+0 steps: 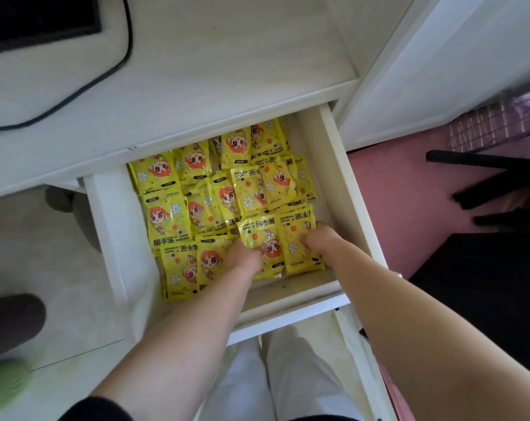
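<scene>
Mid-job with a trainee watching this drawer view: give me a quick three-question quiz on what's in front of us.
1. True or false: the drawer is pushed fully shut.
2. Multiple choice: the packets that fill it are mostly A) blue, B) yellow, C) white.
3. Fill the gap: the left hand and the right hand both touch packets near the drawer's ____ wall (front or back).

Key: 1 false, it stands pulled out; 2 B; 3 front.
</scene>
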